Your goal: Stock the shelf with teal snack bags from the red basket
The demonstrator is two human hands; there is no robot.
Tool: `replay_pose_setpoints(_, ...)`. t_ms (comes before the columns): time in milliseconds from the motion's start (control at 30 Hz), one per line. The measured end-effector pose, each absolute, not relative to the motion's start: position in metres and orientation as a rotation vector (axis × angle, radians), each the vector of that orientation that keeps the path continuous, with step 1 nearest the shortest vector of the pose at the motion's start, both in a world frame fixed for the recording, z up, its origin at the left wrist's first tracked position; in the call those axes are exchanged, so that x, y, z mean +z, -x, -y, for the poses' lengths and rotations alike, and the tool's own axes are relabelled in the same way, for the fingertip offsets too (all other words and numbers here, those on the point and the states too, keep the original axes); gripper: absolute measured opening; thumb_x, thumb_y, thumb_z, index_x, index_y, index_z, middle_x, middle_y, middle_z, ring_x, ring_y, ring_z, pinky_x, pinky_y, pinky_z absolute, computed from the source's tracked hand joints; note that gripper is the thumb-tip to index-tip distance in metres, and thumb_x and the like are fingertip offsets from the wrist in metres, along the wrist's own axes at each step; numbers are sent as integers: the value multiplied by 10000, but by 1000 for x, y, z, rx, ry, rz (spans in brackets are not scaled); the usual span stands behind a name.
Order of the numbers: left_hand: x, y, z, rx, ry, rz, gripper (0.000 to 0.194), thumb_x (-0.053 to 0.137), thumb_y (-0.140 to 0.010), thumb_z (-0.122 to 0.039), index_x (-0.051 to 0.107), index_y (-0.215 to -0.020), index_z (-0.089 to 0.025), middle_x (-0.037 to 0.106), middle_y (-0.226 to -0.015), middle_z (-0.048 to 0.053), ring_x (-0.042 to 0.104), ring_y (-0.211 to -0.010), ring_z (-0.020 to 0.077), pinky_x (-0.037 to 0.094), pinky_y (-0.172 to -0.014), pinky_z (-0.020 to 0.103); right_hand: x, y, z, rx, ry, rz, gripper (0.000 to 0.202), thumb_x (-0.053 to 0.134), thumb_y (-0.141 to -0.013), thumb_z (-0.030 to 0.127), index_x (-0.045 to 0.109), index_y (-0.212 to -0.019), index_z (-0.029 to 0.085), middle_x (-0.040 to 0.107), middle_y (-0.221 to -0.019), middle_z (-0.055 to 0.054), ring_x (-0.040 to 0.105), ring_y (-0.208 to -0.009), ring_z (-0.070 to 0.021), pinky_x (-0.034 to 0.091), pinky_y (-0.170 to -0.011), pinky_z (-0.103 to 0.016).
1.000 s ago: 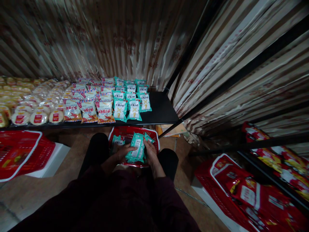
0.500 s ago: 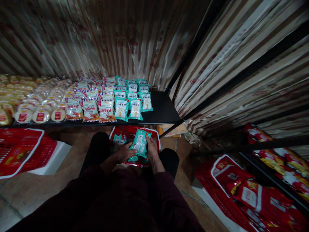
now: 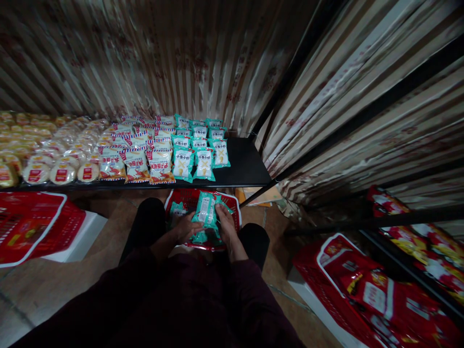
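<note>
A teal snack bag [image 3: 206, 211], its printed back label facing up, is held between my two hands above the red basket [image 3: 238, 212]. My left hand [image 3: 187, 227] grips its lower left side, with the fingers lying over the front. My right hand [image 3: 226, 223] is closed on the right side, thumb on top. More teal packaging shows under and beside this bag, partly hidden by my hands. Another teal bag [image 3: 177, 210] lies in the left of the basket, which stands between my knees.
A black shelf [image 3: 248, 162] ahead carries rows of teal bags [image 3: 183, 163], white-and-orange snack bags [image 3: 160, 164] and round wrapped snacks [image 3: 35, 171]. Red baskets stand at left [image 3: 29, 227] and right [image 3: 326, 280]. Slanting black poles [image 3: 308, 164] and striped curtains [image 3: 203, 63] bound the space.
The snack bag has shifted slightly left and tilted less to the right. My right hand has slid a little down and left along its side. The shelf goods have stayed put.
</note>
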State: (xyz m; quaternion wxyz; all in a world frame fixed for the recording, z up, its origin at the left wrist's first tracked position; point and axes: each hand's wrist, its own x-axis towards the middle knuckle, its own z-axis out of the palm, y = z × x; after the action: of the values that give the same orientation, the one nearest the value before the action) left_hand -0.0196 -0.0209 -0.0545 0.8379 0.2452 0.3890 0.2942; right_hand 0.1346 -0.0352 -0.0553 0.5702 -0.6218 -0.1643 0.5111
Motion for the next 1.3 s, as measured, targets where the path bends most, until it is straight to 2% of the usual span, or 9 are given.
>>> replay_pose_setpoints(133,-46,19,18,654,-505,-798,758,848,-579,-182,508,-1257,-184,693,-1088,105,621,-1103,271,448,-1008,427,-53,-132,48,1265,1439,427,691,812,-564,465,602,-1173,214,700,-819,-3,651,-812,-185,497,-769,-303)
replay_pose_setpoints(333,-50,20,21,669,-508,-787,684,841,-574,-145,546,-1191,-165,689,-1099,119,603,-1134,277,435,-1019,433,-62,-132,55,1194,1454,540,736,780,-563,471,579,-1215,196,647,-757,17,613,-727,-154,480,-743,-291)
replay_pose_setpoints(433,-57,19,23,682,-490,-793,614,826,-584,-142,566,-1139,-170,697,-1077,106,618,-1108,256,447,-1009,411,-70,-132,55,1140,1523,611,729,718,-604,507,554,-1235,183,660,-827,-20,625,-760,-179,492,-762,-324)
replay_pose_setpoints(600,-62,13,25,720,-508,-830,586,804,-554,-128,569,-1090,-165,704,-1029,92,652,-1028,247,479,-955,395,-77,-133,60,700,1776,968,545,604,-730,469,570,-1178,161,644,-1092,-129,612,-966,-249,460,-901,-425)
replay_pose_setpoints(733,-68,6,28,768,-508,-883,665,799,-514,-122,540,-1126,-152,712,-970,84,663,-970,243,483,-920,388,-77,-132,64,423,1833,1200,361,540,-778,350,617,-1081,167,638,-1086,-138,580,-1014,-259,448,-911,-431)
replay_pose_setpoints(867,-74,1,31,778,-580,-874,641,764,-561,-162,532,-1159,-151,704,-981,77,655,-943,226,484,-885,368,-78,-131,65,497,1825,1164,329,516,-773,345,650,-1017,171,653,-1035,-129,593,-963,-255,458,-880,-406)
replay_pose_setpoints(1000,-73,0,32,784,-702,-891,645,730,-591,-172,526,-1202,-149,683,-1069,82,635,-939,212,481,-831,317,-74,-129,68,694,1765,984,400,564,-760,432,658,-1070,196,676,-1075,-103,608,-1010,-255,420,-947,-399)
replay_pose_setpoints(1167,-66,-3,35,755,-782,-913,796,763,-595,-206,466,-1332,-157,625,-1207,103,588,-1060,235,445,-922,321,-60,-124,73,984,1655,755,540,649,-727,515,630,-1184,227,662,-1180,-73,577,-1140,-251,385,-1011,-371)
replay_pose_setpoints(1300,-59,-5,40,740,-966,-935,706,741,-643,-224,514,-1311,-177,512,-1362,112,462,-1253,280,390,-1023,357,-53,-123,72,1106,1552,649,544,730,-670,492,657,-1144,234,638,-1238,-64,519,-1231,-256,353,-1060,-361)
